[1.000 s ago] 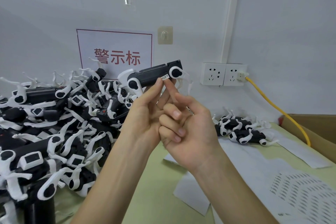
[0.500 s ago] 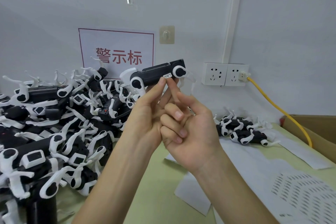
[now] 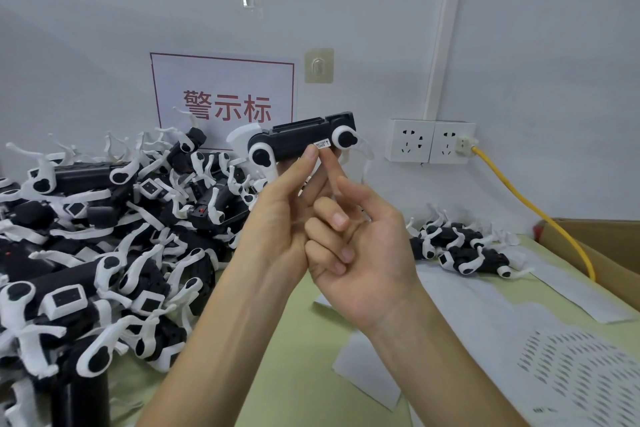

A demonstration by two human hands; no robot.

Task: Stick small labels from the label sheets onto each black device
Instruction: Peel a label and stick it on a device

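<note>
**Mia:** Where is the black device [image 3: 298,142] right now?

**Tom:** It is up in the air in front of the wall, above both hands. The left hand [image 3: 277,218] holds it from below, with its fingers curled round the bottom edge.

**Mia:** Which way does it lie?

**Tom:** Its long side goes from left to right, and the right end sits a bit higher. The flat side faces us.

**Mia:** And the label [image 3: 322,143]?

**Tom:** It is a small white one on that flat side, close to the right end. It sits just beside the round white part.

**Mia:** What is the right hand [image 3: 367,253] doing?

**Tom:** Its pointer finger [image 3: 329,163] is stretched out, and the tip touches the device right at the bottom of the label. The other fingers are curled in and hold nothing. The two hands touch each other lower down.

**Mia:** Which hand is nearer to the label?

**Tom:** The right one. The label is just above its fingertip. I think a small push up and a rub along the long side would press it flat.

**Mia:** Then what?

**Tom:** I guess this one goes down and another comes from the big pile [image 3: 104,236] on the left of the counter [image 3: 294,374]. A small pile [image 3: 460,250] lies far right. A label sheet [image 3: 571,367] lies near right.
</note>
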